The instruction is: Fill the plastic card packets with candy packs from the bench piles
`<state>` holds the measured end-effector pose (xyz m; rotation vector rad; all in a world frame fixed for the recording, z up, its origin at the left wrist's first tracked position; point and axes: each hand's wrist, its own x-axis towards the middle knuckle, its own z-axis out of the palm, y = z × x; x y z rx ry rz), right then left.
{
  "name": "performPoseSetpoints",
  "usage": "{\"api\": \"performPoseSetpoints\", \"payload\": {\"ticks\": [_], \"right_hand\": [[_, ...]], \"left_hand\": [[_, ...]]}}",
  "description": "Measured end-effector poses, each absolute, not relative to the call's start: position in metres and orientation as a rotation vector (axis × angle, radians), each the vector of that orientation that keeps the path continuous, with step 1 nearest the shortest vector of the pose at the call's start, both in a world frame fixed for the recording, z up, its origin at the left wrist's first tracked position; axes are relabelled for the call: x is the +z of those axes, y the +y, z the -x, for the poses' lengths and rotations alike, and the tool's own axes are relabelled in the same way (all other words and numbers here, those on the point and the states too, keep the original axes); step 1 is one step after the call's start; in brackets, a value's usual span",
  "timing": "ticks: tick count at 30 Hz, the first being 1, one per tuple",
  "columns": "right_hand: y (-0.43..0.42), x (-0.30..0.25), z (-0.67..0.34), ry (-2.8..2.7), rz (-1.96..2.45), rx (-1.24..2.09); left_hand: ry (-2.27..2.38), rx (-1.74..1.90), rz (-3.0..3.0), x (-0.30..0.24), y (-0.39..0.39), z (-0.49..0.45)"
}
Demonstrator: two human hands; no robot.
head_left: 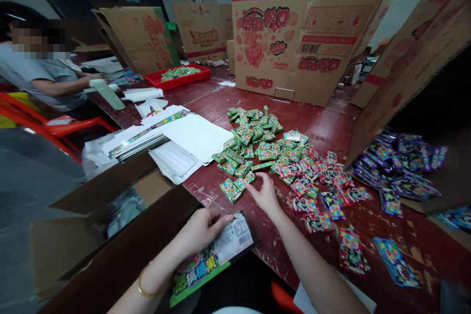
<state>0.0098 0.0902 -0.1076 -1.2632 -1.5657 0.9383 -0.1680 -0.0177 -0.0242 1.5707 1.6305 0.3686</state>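
Observation:
My left hand (204,229) is closed on a black and green printed candy bag (198,274) with a white label, thumb on top, near the table's front edge. My right hand (265,195) reaches to the near side of a pile of small green candy packets (253,132). Its thumb and forefinger are apart, beside a green packet (245,181); whether they touch it I cannot tell. Red packets (301,184) spread to the right of that hand. A blue packet (395,261) lies nearer the front right.
Purple packets (401,162) spill from a carton at right. A tall carton (272,59) stands behind the pile. White sheets (198,135) lie left, above an open carton (147,225). A red tray (176,84) stands farther back; another person (55,78) sits at left.

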Motion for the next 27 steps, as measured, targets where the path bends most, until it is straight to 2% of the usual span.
{"api": "performPoseSetpoints", "payload": {"ticks": [5, 10, 16, 23, 27], "right_hand": [[0.104, -0.129, 0.031, -1.597, 1.400, 0.876], [0.099, -0.126, -0.008, -1.654, 1.350, 1.009], [0.076, -0.091, -0.113, -1.807, 1.145, 1.150], [0.011, -0.041, -0.184, -1.407, 1.024, 1.449], [-0.012, -0.029, -0.196, -1.340, 1.110, 1.347]], "left_hand": [[1.612, 0.421, -1.518, -0.031, -0.019, 0.167], [1.551, 0.466, -1.483, -0.037, -0.016, 0.165], [1.462, 0.475, -1.508, -0.038, -0.008, 0.155], [1.393, 0.466, -1.651, -0.023, 0.005, 0.111], [1.312, 0.446, -1.718, -0.012, 0.009, 0.085]]}}
